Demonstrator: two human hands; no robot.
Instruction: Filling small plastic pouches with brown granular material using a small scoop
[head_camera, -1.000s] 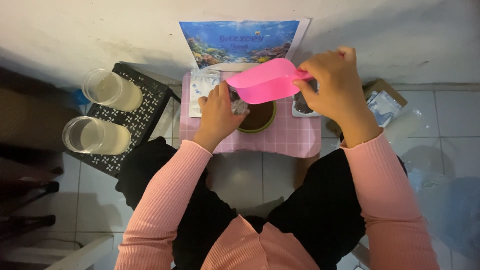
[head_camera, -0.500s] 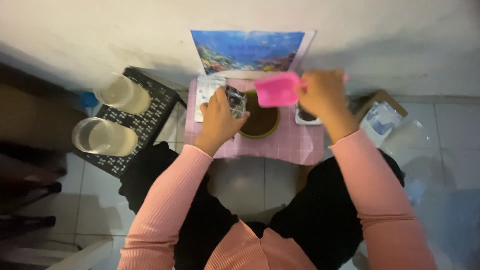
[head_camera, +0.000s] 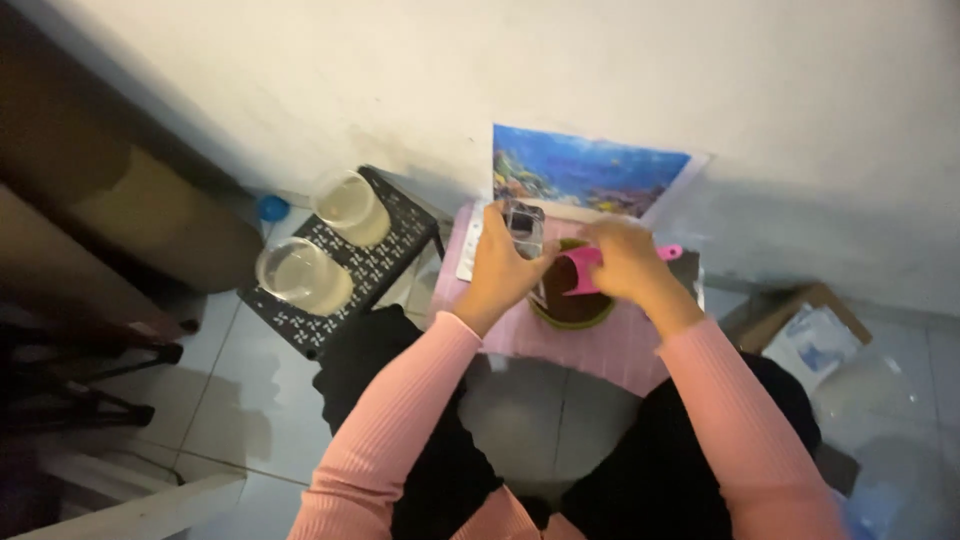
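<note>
Left hand grips the small clear container, fingers closed around it, beside the bowl on the pink table. Right hand clamps the pink scoop over the bowl. Keep the container steady; tip the scoop slowly.

Small pink table in front of me: green-rimmed bowl sits on it, white card at its left edge. Beside it, black perforated stand on tiled floor carries two clear jars.
</note>
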